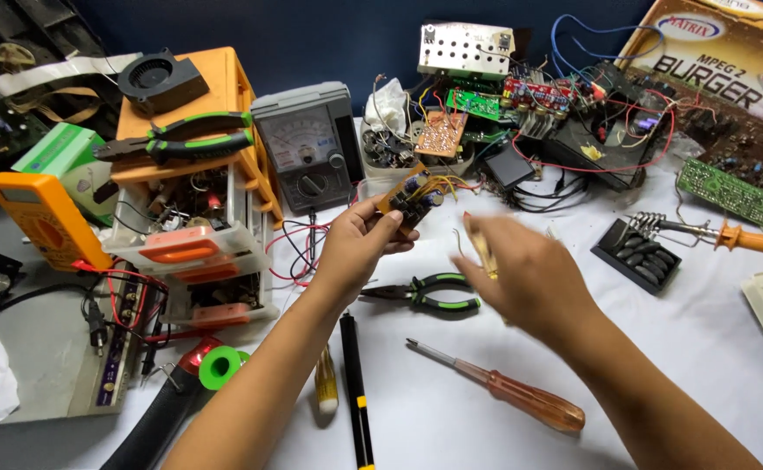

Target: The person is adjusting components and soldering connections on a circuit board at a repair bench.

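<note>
The orange plastic drawer cabinet at far left holds loose parts in pulled-out trays. Mid-table, the left hand pinches a small brown circuit board aloft; keeping it steady seems wise. The right hand, blurred, grips a thin amber-handled tool.

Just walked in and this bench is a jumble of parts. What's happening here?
A person at a white table holds a small brown circuit board with wires up in the left hand. The right hand, blurred, grips a thin yellowish tool beside the board. Green-handled pliers and an orange-handled screwdriver lie below the hands. An analog meter stands behind.
</note>
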